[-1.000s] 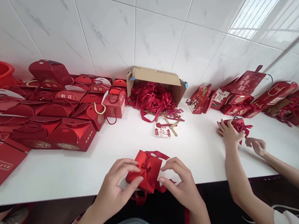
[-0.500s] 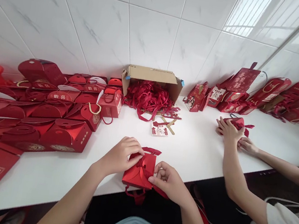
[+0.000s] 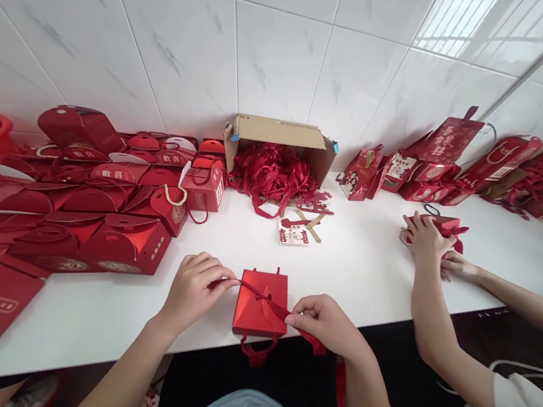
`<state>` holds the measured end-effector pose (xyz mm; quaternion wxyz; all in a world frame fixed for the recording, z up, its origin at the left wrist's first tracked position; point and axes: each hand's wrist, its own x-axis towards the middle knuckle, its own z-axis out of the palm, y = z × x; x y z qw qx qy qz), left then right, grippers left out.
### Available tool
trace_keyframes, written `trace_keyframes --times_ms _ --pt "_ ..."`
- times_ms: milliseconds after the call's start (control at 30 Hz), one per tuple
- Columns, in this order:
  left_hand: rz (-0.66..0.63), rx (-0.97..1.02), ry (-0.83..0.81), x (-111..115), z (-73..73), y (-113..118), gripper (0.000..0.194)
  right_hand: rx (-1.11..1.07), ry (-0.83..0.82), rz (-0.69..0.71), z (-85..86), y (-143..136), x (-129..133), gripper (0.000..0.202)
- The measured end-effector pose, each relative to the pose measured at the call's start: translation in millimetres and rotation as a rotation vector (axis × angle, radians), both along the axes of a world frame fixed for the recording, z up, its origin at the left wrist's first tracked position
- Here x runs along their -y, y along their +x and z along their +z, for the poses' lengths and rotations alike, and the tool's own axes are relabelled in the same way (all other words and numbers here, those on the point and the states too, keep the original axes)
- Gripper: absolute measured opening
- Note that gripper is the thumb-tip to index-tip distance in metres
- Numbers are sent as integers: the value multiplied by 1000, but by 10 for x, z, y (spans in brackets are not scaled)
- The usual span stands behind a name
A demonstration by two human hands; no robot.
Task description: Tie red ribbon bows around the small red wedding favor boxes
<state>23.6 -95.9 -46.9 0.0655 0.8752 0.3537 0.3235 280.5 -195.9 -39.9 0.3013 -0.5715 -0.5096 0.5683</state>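
Observation:
A small red box with cord handles sits at the front edge of the white table. Across its top runs a dark red ribbon, crossing at the middle. My left hand, left of the box, pinches one end of this ribbon. On the box's right side my right hand pinches the other part, and a wide tail of ribbon hangs below those fingers. The ribbon looks stretched between both hands.
A cardboard box of tangled red ribbons stands by the wall. Before it lies a printed card. Red gift boxes fill the left side; others stand at right. Another person's hands hold a red box.
My left hand has moved left off the box, drawing the ribbon out straight. My right hand now pinches ribbon at the box's right edge. The view has shifted slightly.

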Motion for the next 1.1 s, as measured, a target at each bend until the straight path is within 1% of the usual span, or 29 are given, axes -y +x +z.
trace_keyframes --times_ms 100,167,233,300,333,400,500,600,700,767,867,933,1000,1067,1100 --pt "34 70 -112 52 45 -15 7 -94 117 -16 87 12 -29 28" --pt "11 138 -145 120 130 15 10 -201 189 -33 142 4 -39 27" --pt "-88 159 -208 217 232 105 16 -307 192 -54 180 -16 -43 24" --pt "-202 118 -293 321 311 250 21 -398 194 -79 200 -40 -44 20" --pt "-234 97 -313 365 331 334 24 -433 209 -90 204 -52 -43 18" --pt "-234 77 -301 424 332 489 22 -479 239 -106 207 -64 -32 15" --pt "-165 125 -219 433 279 614 18 -497 262 -137 210 -42 8 15" --pt "-120 197 -149 399 249 604 19 -475 283 -203 202 5 60 17" --pt "-111 241 -76 378 257 569 13 -353 277 -228 152 0 78 21" --pt "-89 264 -39 383 263 577 11 -231 303 -220 100 -68 55 24" --pt "-62 301 -35 416 262 618 12 -87 414 -201 27 -250 -16 32" --pt "-66 328 -66 450 275 621 15 -45 494 -188 -5 -378 -62 33" --pt "-89 329 -140 476 309 574 16 -26 553 -201 -30 -472 -89 25" --pt "-163 296 -258 473 348 476 13 -19 595 -244 -60 -520 -97 19" --pt "-207 273 -316 454 358 415 15 -23 614 -265 -78 -528 -95 19"
